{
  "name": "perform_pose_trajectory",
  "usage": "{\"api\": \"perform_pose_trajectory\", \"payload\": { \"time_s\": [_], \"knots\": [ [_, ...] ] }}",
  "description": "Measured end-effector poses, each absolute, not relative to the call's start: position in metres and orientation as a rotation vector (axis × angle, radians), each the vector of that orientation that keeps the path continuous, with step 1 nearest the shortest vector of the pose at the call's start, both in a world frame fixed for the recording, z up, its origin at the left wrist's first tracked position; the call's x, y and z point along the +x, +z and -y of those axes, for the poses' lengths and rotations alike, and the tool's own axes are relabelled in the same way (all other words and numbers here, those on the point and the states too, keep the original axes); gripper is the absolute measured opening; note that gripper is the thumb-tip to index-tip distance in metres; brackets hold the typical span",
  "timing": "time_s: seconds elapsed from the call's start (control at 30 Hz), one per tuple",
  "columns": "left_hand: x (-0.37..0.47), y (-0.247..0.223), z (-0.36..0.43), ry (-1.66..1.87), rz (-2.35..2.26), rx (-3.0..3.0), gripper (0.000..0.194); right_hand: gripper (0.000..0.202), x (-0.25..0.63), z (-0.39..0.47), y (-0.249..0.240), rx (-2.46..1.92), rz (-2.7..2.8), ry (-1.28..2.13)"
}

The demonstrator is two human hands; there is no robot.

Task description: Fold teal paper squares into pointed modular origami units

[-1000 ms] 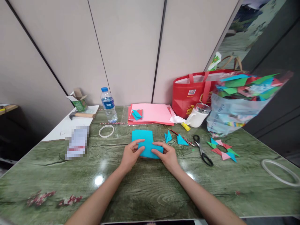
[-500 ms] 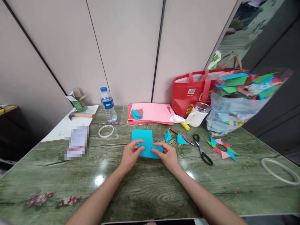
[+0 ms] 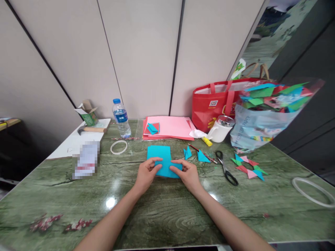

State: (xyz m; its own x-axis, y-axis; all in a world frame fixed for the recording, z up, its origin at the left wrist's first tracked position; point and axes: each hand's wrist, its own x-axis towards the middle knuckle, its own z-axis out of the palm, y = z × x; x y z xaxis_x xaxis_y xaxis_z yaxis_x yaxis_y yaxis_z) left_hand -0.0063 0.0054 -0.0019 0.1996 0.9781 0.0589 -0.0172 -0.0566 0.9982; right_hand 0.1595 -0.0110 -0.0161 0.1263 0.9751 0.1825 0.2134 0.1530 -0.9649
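Note:
A piece of blue paper [image 3: 166,169] is held between my two hands above the table. My left hand [image 3: 147,173] pinches its left side, thumb in front, and my right hand [image 3: 187,174] pinches its right side the same way. Just behind it lies more blue paper [image 3: 158,152], partly covered by the held piece. To the right of these rest two folded blue paper pieces [image 3: 187,152], beside a red pencil [image 3: 195,148]. Whether the held sheet has a fold is hard to tell.
Scissors [image 3: 225,167] and a ring of folded coloured paper [image 3: 249,166] lie to the right. Behind stand a white mug [image 3: 221,129], a red bag [image 3: 206,108] and a plastic bag of paper [image 3: 256,122]. A water bottle [image 3: 121,120], tape roll [image 3: 118,147] and hammer [image 3: 91,130] are on the left.
The view has shifted very slightly, so everything sits a little lower. Both hands keep the same hold on the blue paper.

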Motion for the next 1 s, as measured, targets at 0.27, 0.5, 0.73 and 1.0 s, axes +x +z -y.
{"api": "perform_pose_trajectory", "payload": {
  "time_s": [0.27, 0.5, 0.73, 1.0],
  "knots": [
    [-0.0062, -0.0009, -0.0045, 1.104, -1.024, 1.349, 0.029, 0.026, 0.161, 0.0107, -0.0136, -1.324, 1.353, 0.828],
    [-0.006, 0.0012, -0.0027, 1.081, -1.029, 1.358, 0.029, 0.024, 0.1608, 0.0106, -0.0121, -1.323, 1.324, 0.835],
    [-0.0064, -0.0019, -0.0036, 1.072, -1.027, 1.431, 0.033, 0.024, 0.1637, 0.0083, -0.0182, -1.31, 1.376, 0.819],
    [-0.0092, 0.0053, -0.0037, 1.041, -1.118, 1.655, 0.025, 0.022, 0.1651, 0.0085, -0.0181, -1.297, 1.429, 0.791]
  ]
}}
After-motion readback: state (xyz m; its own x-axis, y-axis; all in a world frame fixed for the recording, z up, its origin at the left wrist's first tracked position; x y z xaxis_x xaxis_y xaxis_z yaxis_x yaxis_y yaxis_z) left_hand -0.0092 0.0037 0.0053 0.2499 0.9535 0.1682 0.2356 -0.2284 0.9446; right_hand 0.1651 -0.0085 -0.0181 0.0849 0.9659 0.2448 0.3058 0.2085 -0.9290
